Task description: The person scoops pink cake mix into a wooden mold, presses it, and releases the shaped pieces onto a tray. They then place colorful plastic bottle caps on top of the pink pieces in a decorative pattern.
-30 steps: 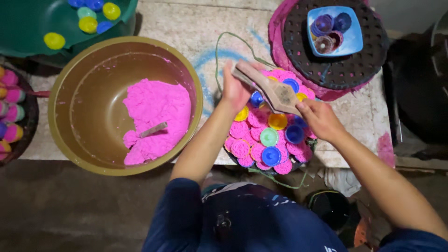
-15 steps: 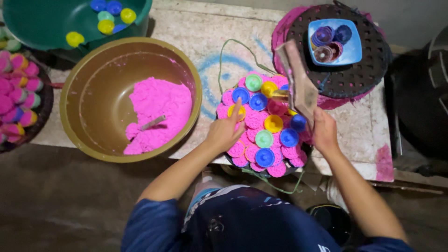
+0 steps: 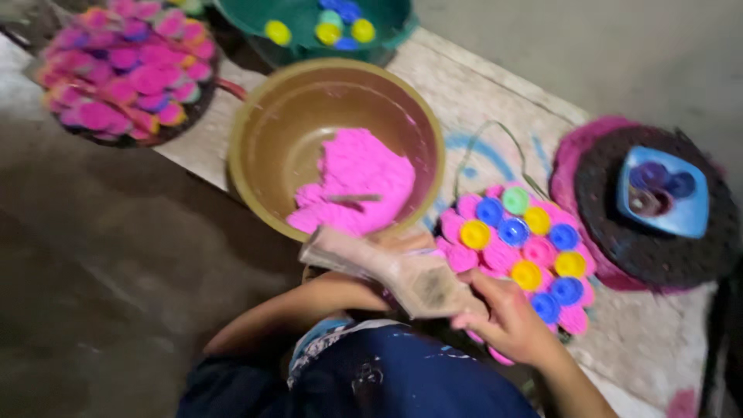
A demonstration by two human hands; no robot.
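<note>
A: Where is the flat board (image 3: 387, 272) sitting?

B: Right hand (image 3: 507, 321) is gripping its end, below the bowl (image 3: 267, 147) holding pink powder (image 3: 357, 182), beside the tray of caps (image 3: 517, 246) on the table (image 3: 495, 104).

A: Left hand?

B: Mostly hidden beneath the board; grip unclear.
</note>
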